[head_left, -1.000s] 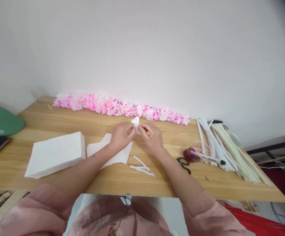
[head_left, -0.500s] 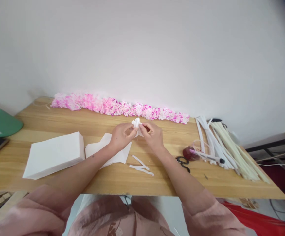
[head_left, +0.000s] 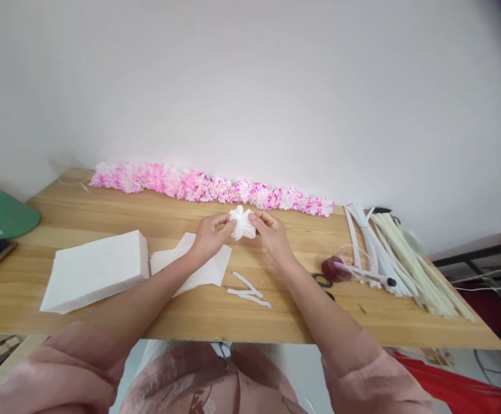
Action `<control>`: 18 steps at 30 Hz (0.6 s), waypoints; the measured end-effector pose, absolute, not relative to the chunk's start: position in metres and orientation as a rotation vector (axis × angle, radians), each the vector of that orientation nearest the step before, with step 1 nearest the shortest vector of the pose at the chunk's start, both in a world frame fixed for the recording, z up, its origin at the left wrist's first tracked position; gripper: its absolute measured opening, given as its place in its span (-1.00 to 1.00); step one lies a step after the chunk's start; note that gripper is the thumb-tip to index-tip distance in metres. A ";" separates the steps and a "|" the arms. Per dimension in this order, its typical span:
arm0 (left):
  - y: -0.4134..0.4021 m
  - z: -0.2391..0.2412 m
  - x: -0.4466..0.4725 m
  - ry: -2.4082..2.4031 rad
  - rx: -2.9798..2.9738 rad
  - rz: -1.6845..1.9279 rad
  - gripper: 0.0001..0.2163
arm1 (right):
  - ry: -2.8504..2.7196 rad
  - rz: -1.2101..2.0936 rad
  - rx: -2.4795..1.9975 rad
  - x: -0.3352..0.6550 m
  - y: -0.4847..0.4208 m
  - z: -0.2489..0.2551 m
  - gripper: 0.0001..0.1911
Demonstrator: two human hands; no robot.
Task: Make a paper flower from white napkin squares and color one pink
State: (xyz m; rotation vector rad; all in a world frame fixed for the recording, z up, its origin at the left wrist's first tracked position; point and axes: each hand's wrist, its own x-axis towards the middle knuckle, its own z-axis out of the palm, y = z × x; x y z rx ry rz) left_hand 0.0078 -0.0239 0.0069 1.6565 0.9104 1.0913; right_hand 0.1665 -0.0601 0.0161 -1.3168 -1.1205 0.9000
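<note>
My left hand point(head_left: 209, 234) and my right hand point(head_left: 271, 233) meet above the middle of the wooden table point(head_left: 103, 215). Between their fingertips is a small white tissue puff point(head_left: 242, 223), fluffed out, and both hands pinch it from either side. Just below my left wrist a loose white tissue sheet point(head_left: 198, 270) lies flat. A few white paper strips point(head_left: 250, 292) lie nearer the front edge.
A row of pink-and-white tissue flowers point(head_left: 209, 188) lines the wall. A thick stack of white tissue point(head_left: 95, 270) sits at left. Scissors point(head_left: 321, 283), a dark red pot point(head_left: 331, 268), a pen point(head_left: 368, 277) and a bundle of white sticks point(head_left: 399, 253) lie at right. A green cap point(head_left: 0, 213) rests at far left.
The white tissue piece has spread from a narrow folded bit into a rounder puff. Both hands have risen slightly and my right hand has turned its fingers onto the puff.
</note>
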 end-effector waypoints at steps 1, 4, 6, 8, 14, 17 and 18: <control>-0.024 0.008 0.008 0.915 1.686 1.086 -0.71 | -1.135 0.902 -1.315 0.167 -0.060 0.016 -0.71; -0.027 0.011 0.007 0.953 1.853 1.079 -0.71 | -1.251 0.746 -1.358 0.166 -0.061 0.015 -0.70; -0.028 0.012 0.007 0.957 1.923 1.084 -0.71 | -1.268 0.659 -1.377 0.166 -0.062 0.014 -0.69; -0.026 0.011 0.007 0.933 1.852 1.088 -0.71 | -1.176 0.693 -1.342 0.167 -0.061 0.014 -0.67; -0.013 0.003 0.007 0.921 1.339 1.186 -0.71 | -1.035 0.852 -1.288 0.175 -0.059 0.017 -0.52; -0.012 0.005 0.008 0.899 1.294 1.179 -0.71 | -1.333 0.653 -1.362 0.172 -0.062 0.016 -0.56; -0.013 0.006 0.008 0.892 1.305 1.168 -0.71 | -1.425 0.544 -1.386 0.170 -0.063 0.016 -0.61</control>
